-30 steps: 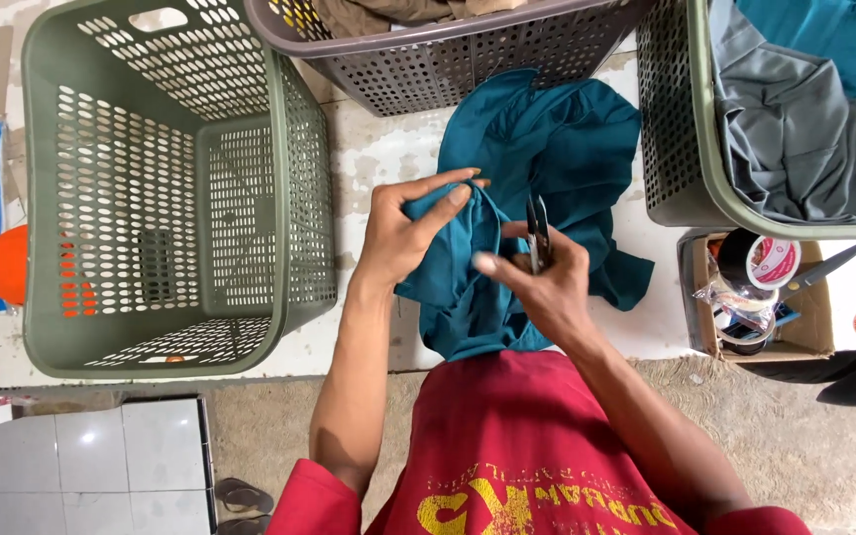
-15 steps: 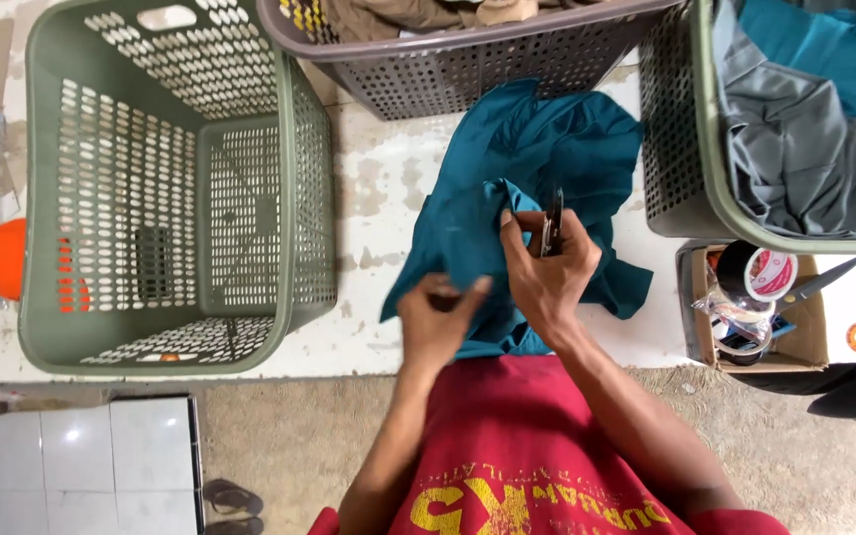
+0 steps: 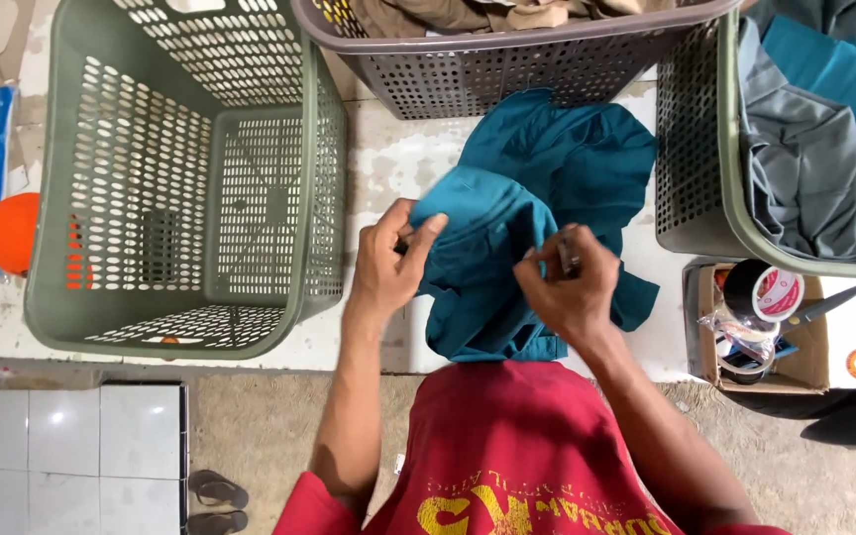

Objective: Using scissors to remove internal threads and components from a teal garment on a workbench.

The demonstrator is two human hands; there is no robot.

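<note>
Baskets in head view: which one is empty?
The green basket on the left, lying tipped with its opening toward the camera; only bare mesh shows inside. The grey-brown basket at top holds tan cloth, and the green basket on the right holds grey and teal garments.

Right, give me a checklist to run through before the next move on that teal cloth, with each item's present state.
1. Left hand pinching the teal fabric garment: ok.
2. Right hand on the garment, gripping a small dark tool: ok; what kind of tool, cannot tell.
3. Garment rests on the pale worn tabletop: ok.
4. Green perforated plastic basket at the left holds no cloth: ok.
5. Grey perforated basket clear of the hands: ok.
6. Tool tip's position against the cloth: cannot tell.
</note>
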